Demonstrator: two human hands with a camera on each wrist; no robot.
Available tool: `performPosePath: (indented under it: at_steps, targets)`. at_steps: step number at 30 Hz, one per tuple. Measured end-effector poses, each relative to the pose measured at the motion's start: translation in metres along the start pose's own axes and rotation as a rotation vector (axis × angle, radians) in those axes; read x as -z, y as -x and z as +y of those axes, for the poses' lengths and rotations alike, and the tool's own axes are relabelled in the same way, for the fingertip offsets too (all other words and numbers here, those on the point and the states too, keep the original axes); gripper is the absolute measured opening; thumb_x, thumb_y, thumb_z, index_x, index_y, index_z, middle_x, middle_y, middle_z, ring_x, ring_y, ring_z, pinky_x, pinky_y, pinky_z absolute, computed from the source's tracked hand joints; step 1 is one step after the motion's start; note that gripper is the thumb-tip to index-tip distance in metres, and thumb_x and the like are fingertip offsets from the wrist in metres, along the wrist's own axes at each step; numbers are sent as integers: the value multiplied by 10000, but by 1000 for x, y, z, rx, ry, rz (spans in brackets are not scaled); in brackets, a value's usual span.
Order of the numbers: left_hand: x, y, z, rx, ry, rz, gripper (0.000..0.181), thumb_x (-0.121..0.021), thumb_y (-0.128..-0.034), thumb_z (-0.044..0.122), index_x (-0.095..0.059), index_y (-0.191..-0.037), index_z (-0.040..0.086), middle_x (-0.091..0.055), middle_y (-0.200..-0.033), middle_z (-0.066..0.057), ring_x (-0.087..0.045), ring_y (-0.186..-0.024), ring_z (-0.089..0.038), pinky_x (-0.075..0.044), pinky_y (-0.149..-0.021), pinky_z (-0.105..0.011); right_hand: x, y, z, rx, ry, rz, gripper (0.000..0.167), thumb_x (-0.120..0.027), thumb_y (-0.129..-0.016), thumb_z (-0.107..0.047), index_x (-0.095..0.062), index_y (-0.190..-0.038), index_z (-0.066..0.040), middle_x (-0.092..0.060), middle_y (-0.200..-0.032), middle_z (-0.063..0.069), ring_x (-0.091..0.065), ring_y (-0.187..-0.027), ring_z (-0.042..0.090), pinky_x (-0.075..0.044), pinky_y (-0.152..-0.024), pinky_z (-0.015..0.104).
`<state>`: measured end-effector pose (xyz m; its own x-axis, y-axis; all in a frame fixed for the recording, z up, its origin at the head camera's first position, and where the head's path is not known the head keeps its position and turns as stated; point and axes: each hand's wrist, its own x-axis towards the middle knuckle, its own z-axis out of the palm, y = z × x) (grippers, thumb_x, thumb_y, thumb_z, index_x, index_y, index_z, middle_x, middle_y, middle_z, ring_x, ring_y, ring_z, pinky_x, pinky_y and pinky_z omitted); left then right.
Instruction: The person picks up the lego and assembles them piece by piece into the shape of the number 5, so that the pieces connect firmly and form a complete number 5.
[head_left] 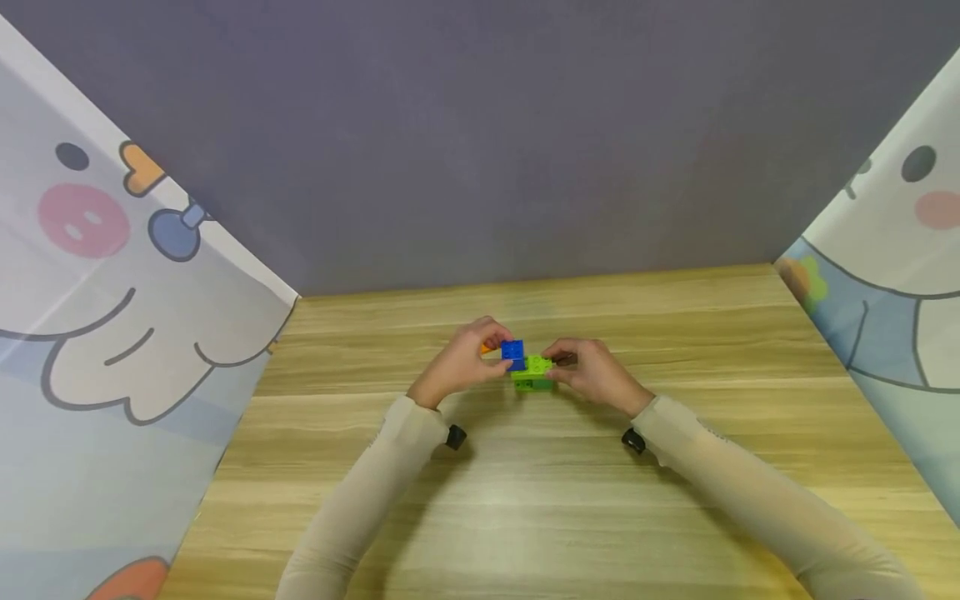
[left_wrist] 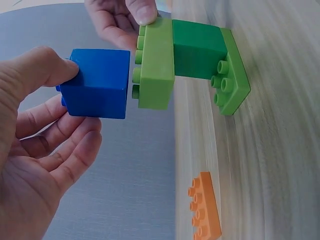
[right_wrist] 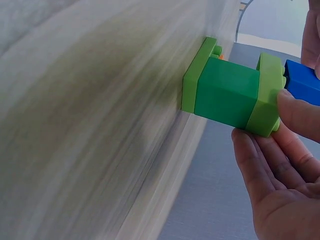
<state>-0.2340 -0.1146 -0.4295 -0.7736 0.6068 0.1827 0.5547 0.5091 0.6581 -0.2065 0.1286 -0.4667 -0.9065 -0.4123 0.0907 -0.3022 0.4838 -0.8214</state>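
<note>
My left hand (head_left: 467, 358) pinches a blue toy building block (left_wrist: 97, 82) between thumb and fingers. In the left wrist view a narrow gap separates that block from the studs of a light green brick (left_wrist: 157, 82). This brick tops a small stack, with a dark green block (right_wrist: 225, 95) below it and a thin light green brick (left_wrist: 240, 80) at the bottom, standing on the table. On the other side, my right hand (head_left: 592, 375) holds the top light green brick, thumb and fingers on opposite sides.
An orange studded brick (left_wrist: 207, 205) lies on the wooden table (head_left: 525, 500), mostly hidden behind the left hand in the head view. A grey panel (head_left: 525, 150) rises at the table's far edge, and cartoon-printed panels (head_left: 172, 300) flank both sides.
</note>
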Motion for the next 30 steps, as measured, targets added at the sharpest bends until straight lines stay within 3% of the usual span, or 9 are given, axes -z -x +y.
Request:
performPosePath:
  at_steps: [4,10,13,20,30]
  targets:
    - [-2,1,-2,-11,-14,4,269,-749,-807,160,-625,-1034,87,-550,-958,33,-583,-851,-221,-510,-779,-412,-2,0,2,3,4,-2,246,-727,-838,-94,-668,-1076,-72,-655,-1040,38,-635,-935,179,-521,-768,266]
    - [-4,1,-3,-30,-60,12,255,-747,-809,172,-629,-1024,104,-554,-968,58,-567,-822,-100,-496,-740,-232,-2,0,2,7,8,3,243,-735,-830,-89,-670,-1063,-72,-657,-1033,37,-638,-929,172,-522,-761,260]
    - [-4,1,-3,-31,-66,14,252,-749,-807,177,-628,-1019,112,-551,-960,69,-554,-808,-62,-484,-727,-198,-1,0,1,11,7,2,246,-733,-832,-90,-670,-1069,-72,-658,-1037,40,-639,-934,181,-524,-764,272]
    - [-5,2,-1,-20,-39,6,250,-748,-810,163,-625,-1022,116,-549,-967,75,-562,-842,-66,-490,-757,-213,0,-1,0,19,10,-1,256,-731,-833,-95,-668,-1079,-62,-657,-1053,60,-637,-951,208,-523,-782,300]
    - [-6,0,0,-39,-31,-16,260,-737,-826,152,-614,-1045,83,-553,-1004,32,-580,-891,-175,-507,-789,-316,-1,-2,-2,4,20,-8,261,-732,-834,-103,-668,-1084,-65,-660,-1041,64,-636,-949,208,-523,-782,307]
